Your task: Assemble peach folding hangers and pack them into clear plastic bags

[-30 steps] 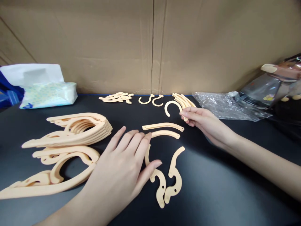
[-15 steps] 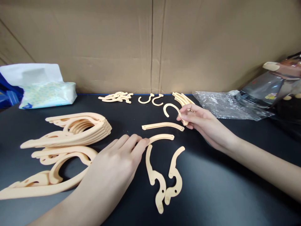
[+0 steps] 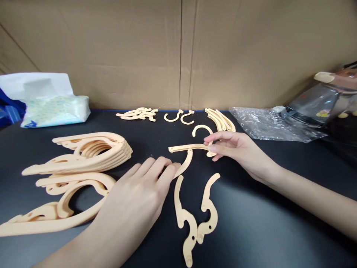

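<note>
My right hand (image 3: 237, 149) pinches a cream plastic hanger hook (image 3: 201, 127), its curved end rising to the left of my fingertips. Under those fingertips lies the right end of a slim hanger arm (image 3: 185, 147) on the black table; whether the two parts are joined cannot be made out. My left hand (image 3: 146, 182) has its fingers closed on a short curved hanger arm (image 3: 186, 163), whose free end points up and right, close to the slim arm. Just below are two S-shaped hanger pieces (image 3: 190, 227), (image 3: 210, 212) lying flat.
Stacked folded hangers (image 3: 111, 156) lie left, with another folded hanger (image 3: 80, 223) nearer me. Along the back are a pile of small parts (image 3: 138, 114), two loose hooks (image 3: 173, 117), (image 3: 187, 118), more arms (image 3: 220, 120), a clear plastic bag (image 3: 267, 123) and a tissue pack (image 3: 55, 108).
My right hand has moved slightly left and down, bringing the hook's base over the slim arm's right end. The piece in my left hand has turned so its free end points more upward.
</note>
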Available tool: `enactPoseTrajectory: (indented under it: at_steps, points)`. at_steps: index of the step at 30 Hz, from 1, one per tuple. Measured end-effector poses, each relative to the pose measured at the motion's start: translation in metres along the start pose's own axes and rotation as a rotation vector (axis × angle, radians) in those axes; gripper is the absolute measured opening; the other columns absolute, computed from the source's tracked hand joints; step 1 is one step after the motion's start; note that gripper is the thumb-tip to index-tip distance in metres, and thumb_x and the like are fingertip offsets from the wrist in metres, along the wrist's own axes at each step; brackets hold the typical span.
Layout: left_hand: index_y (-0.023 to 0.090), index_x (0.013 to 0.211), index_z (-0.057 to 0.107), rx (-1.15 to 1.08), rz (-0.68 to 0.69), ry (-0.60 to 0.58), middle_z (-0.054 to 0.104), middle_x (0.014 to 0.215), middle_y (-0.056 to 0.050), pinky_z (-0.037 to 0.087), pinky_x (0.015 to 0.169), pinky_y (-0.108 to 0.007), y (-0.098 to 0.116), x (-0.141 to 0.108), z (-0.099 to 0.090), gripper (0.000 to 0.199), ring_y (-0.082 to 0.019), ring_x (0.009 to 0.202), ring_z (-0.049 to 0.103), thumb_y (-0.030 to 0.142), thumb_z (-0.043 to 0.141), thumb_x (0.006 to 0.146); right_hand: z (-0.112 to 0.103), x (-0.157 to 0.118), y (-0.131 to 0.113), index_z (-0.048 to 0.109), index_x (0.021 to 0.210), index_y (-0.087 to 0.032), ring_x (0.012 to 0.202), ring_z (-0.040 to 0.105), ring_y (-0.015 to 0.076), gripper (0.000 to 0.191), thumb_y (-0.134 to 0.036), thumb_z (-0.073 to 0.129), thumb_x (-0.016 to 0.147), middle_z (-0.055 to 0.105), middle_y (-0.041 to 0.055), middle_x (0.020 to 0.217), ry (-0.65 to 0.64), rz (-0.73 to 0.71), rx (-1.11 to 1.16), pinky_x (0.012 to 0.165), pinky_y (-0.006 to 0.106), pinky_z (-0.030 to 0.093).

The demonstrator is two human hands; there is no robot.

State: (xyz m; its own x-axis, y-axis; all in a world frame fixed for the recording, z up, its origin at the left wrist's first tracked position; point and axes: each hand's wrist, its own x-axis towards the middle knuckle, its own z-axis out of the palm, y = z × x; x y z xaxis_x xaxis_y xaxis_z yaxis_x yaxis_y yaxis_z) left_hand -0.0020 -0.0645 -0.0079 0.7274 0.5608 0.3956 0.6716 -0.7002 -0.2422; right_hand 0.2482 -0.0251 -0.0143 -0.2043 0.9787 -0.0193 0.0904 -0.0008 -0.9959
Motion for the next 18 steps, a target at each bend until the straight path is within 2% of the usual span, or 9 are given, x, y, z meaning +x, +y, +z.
enactPoseTrajectory:
  at_steps: [4, 7, 10, 12, 16, 18]
  points:
    - [0.012, 0.110, 0.067, -0.063, 0.008, -0.054, 0.071, 0.092, -0.010, 0.059, 0.057, -0.043, 0.000, -0.002, 0.003, 0.040, -0.029, 0.076, 0.069, -0.001, 0.041, 0.083, 0.000, 0.000, 0.000, 0.075, 0.105, -0.025, 0.077, 0.065, 0.0080, 0.037, -0.025, 0.085, 0.069, 0.072, 0.0001, 0.104, 0.011, -0.011, 0.002, 0.077, 0.023, 0.057]
    - [0.010, 0.103, 0.067, -0.049, -0.021, -0.025, 0.070, 0.089, -0.010, 0.057, 0.058, -0.042, -0.001, -0.003, 0.003, 0.037, -0.028, 0.075, 0.067, -0.002, 0.039, 0.083, 0.000, 0.000, 0.000, 0.074, 0.106, -0.025, 0.077, 0.065, 0.0070, 0.043, -0.022, 0.087, 0.065, 0.073, -0.0003, 0.106, 0.016, -0.020, 0.000, 0.085, 0.026, 0.056]
    - [0.008, 0.095, 0.067, -0.001, -0.043, 0.012, 0.070, 0.089, -0.012, 0.054, 0.059, -0.042, -0.002, -0.004, 0.003, 0.036, -0.030, 0.076, 0.066, -0.004, 0.035, 0.082, 0.000, 0.000, -0.002, 0.074, 0.105, -0.023, 0.078, 0.068, 0.0106, 0.043, -0.022, 0.087, 0.064, 0.075, 0.0002, 0.095, 0.006, -0.051, -0.021, 0.086, 0.030, 0.058]
    - [0.008, 0.095, 0.067, -0.011, -0.038, 0.020, 0.070, 0.094, -0.013, 0.052, 0.062, -0.041, -0.002, -0.004, 0.003, 0.036, -0.030, 0.081, 0.065, -0.003, 0.035, 0.083, 0.001, -0.001, -0.003, 0.074, 0.104, -0.023, 0.081, 0.071, 0.0136, 0.041, -0.023, 0.087, 0.065, 0.076, 0.0007, 0.090, -0.010, -0.066, -0.028, 0.088, 0.032, 0.058]
    - [0.009, 0.109, 0.065, -0.075, -0.032, 0.012, 0.070, 0.103, -0.011, 0.050, 0.070, -0.041, 0.002, 0.001, 0.010, 0.030, -0.029, 0.089, 0.065, 0.007, 0.038, 0.095, 0.007, -0.006, -0.005, 0.076, 0.095, -0.024, 0.084, 0.073, 0.0170, 0.031, -0.027, 0.087, 0.066, 0.078, 0.0010, 0.088, -0.049, -0.061, -0.040, 0.089, 0.034, 0.059]
    - [0.012, 0.105, 0.065, -0.091, -0.037, 0.003, 0.070, 0.102, -0.009, 0.048, 0.070, -0.041, 0.004, 0.004, 0.014, 0.026, -0.028, 0.088, 0.065, 0.014, 0.040, 0.099, 0.010, -0.008, -0.005, 0.077, 0.086, -0.024, 0.084, 0.073, 0.0174, 0.024, -0.030, 0.087, 0.065, 0.077, 0.0007, 0.087, -0.048, -0.065, -0.057, 0.088, 0.034, 0.059]
